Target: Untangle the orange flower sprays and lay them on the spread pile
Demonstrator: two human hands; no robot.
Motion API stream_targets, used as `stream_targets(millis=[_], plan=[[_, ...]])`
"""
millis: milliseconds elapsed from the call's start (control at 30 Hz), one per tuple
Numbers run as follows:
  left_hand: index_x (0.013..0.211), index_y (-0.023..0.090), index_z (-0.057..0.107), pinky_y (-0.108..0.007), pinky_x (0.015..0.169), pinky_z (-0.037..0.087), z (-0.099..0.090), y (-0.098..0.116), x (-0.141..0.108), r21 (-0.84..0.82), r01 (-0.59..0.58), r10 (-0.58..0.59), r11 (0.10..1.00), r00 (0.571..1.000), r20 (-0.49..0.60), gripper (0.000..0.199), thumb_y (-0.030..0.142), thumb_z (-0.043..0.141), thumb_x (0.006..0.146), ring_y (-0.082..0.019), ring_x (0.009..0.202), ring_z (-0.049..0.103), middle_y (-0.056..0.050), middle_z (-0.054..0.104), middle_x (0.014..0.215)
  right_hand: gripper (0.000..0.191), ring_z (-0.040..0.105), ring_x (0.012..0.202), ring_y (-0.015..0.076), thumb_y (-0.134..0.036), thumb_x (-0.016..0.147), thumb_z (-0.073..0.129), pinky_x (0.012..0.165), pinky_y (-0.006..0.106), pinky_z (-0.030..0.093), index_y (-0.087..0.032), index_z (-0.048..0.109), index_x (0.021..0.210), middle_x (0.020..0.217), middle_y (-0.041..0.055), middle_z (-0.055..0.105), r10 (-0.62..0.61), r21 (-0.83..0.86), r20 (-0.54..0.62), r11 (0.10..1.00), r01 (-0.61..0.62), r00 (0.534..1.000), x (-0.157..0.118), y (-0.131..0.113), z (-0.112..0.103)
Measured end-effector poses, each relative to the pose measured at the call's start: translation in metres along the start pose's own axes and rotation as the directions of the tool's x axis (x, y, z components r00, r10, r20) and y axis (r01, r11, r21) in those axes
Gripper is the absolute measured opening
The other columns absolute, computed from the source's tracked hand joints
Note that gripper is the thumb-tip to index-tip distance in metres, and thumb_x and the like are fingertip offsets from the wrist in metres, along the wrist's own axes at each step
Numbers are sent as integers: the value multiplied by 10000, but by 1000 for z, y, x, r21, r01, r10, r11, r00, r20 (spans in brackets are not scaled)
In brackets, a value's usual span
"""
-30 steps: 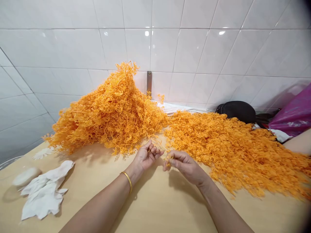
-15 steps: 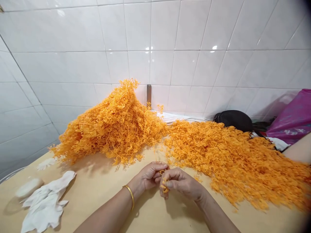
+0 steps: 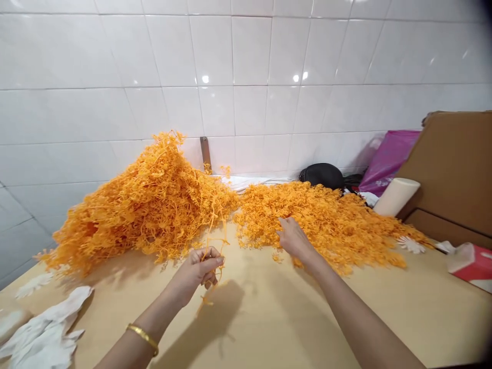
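Note:
My left hand (image 3: 205,266) is closed on a thin orange plastic sprig (image 3: 207,301), whose loose ends stick out above and below the fingers. It hovers over the table in front of a tall heap of orange plastic sprigs (image 3: 146,205). My right hand (image 3: 295,238) reaches to the near side of a lower, spread-out pile of small orange plastic pieces (image 3: 338,228). Its thumb and index finger are slightly apart at the pile; the other fingers are mostly hidden. I see nothing held in it.
White cloths (image 3: 49,328) lie at the front left, near a white flower-shaped piece (image 3: 34,284). To the right are another white flower (image 3: 411,244), a red and white box (image 3: 472,266), a white roll (image 3: 397,197) and a cardboard box (image 3: 457,174). A black pouch (image 3: 322,176) rests against the tiled wall.
My hands were together over the table and have parted. The left keeps the orange sprig; the right has moved away to the right-hand pile. The view has turned right, bringing in the cardboard box.

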State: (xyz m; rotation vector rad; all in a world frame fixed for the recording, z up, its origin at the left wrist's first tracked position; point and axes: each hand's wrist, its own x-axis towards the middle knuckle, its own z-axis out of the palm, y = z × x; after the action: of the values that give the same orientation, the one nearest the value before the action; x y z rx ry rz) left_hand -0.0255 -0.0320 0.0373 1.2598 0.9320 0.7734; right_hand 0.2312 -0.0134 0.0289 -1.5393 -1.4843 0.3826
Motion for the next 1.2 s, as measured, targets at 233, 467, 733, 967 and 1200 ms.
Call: stream_targets(millis=[233, 467, 733, 967, 1200], plan=[[557, 171, 436, -190, 396, 241, 54, -32, -21, 212, 37, -44, 977, 999, 28, 166, 256, 532, 663, -64, 361, 344, 65, 366, 431, 307, 418, 510, 122, -408, 796, 429, 503, 259, 326, -160, 556, 669, 578, 11, 488, 77, 195, 149, 975, -106, 986, -71, -15, -12], [499, 192, 460, -226, 499, 203, 97, -59, -38, 517, -214, 232, 829, 972, 31, 168, 98, 555, 600, -101, 435, 272, 46, 306, 437, 400, 393, 478, 48, -428, 649, 630, 418, 189, 311, -173, 527, 940, 838, 18, 541, 189, 549, 364, 748, -374, 912, -148, -29, -10], [1020, 241, 587, -240, 589, 324, 121, -41, -77, 441, -370, 225, 818, 910, 348, 366, 347, 588, 671, -150, 597, 458, -74, 566, 916, 242, 363, 434, 38, -351, 694, 616, 410, 171, 255, -144, 563, 807, 658, 11, 593, 388, 708, 220, 568, -420, 895, -184, 5, -51], [992, 187, 577, -222, 490, 348, 77, -41, -83, 557, -87, -39, 826, 977, 212, 416, 462, 526, 683, -120, 507, 462, -27, 600, 735, 197, 395, 465, 46, -301, 733, 586, 422, 174, 243, -140, 592, 847, 695, 35, 605, 365, 794, 300, 417, -443, 881, -226, 49, -96], [938, 178, 588, -234, 528, 397, 60, -53, -82, 576, -53, -85, 815, 974, 210, 434, 517, 476, 691, -161, 573, 503, 11, 508, 512, 236, 410, 454, 53, -361, 704, 596, 434, 184, 279, -157, 584, 821, 703, 41, 615, 368, 732, 341, 473, -490, 865, -252, 89, -103]])
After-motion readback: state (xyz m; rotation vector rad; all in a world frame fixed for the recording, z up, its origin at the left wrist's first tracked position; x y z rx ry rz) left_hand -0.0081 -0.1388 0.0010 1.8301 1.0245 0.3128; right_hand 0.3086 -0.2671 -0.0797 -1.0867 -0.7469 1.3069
